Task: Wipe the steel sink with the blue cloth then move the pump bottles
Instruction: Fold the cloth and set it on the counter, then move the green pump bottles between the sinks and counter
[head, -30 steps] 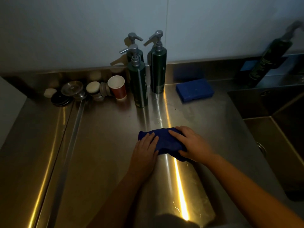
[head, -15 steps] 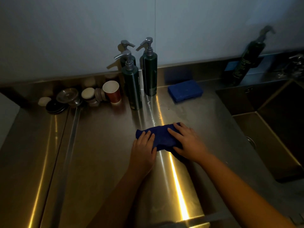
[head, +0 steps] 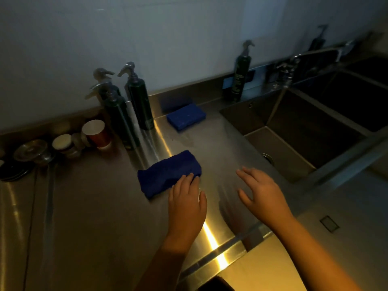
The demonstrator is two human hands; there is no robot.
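A folded blue cloth [head: 168,173] lies on the steel counter [head: 100,206] left of the sink basin [head: 294,133]. My left hand [head: 186,200] rests flat on the counter with its fingertips touching the cloth's near right corner. My right hand [head: 260,192] hovers open over bare steel, apart from the cloth, between it and the basin. Three dark green pump bottles [head: 138,101] stand together by the back wall behind the cloth. A fourth pump bottle [head: 240,76] stands on the ledge behind the basin.
A blue sponge [head: 185,116] lies near the back edge. At the far left sit a red paper cup [head: 97,133], small jars [head: 63,143], a metal strainer [head: 31,151] and dark lids. A tap [head: 294,61] reaches over the basin. A second basin lies further right.
My right hand has lifted off the cloth and moved right, now open over bare steel. The left hand stays at the cloth. My view has swung right, showing more of the sink.
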